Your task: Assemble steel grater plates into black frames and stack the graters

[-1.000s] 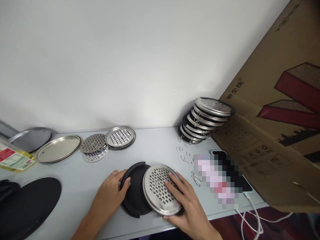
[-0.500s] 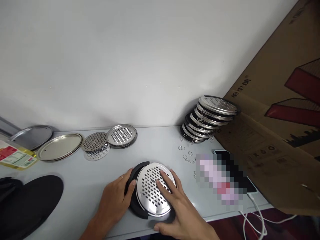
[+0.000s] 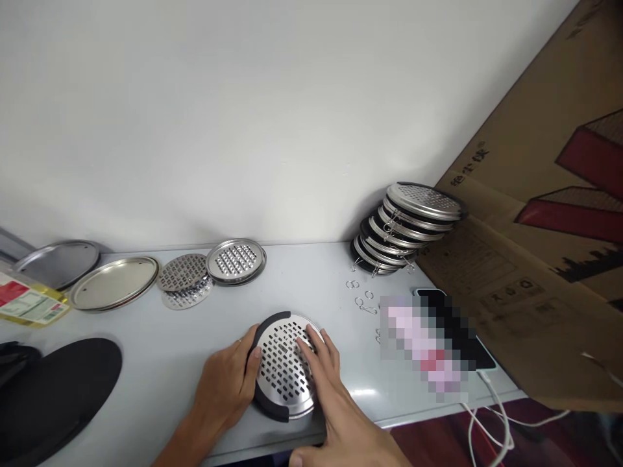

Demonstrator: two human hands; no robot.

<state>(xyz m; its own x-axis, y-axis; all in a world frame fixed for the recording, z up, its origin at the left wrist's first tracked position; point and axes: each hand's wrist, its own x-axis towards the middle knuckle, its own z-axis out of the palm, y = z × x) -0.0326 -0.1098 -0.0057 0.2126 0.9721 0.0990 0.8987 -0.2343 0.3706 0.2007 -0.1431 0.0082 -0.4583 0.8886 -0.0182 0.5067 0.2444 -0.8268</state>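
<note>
Through the feed, I had my left hand pinching the black rim, grip narrow, and my right hand spread wide over the perforated disc tucked into it, near the front of the tabletop. Uneven pressing, I judged, risked popping the disc loose.

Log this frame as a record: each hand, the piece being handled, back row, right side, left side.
left hand: grips black crescent rim, thumb on top
right hand: resting on perforated metal disc
piece: disc, with the crescent rim along its left edge in view
back row: solid metal plate, perforated discs, rimmed grater plate
right side: stack of metal discs with black edges, wire rings, phone partly pixelated, cardboard box
left side: black disc, yellow-edged packet
</note>
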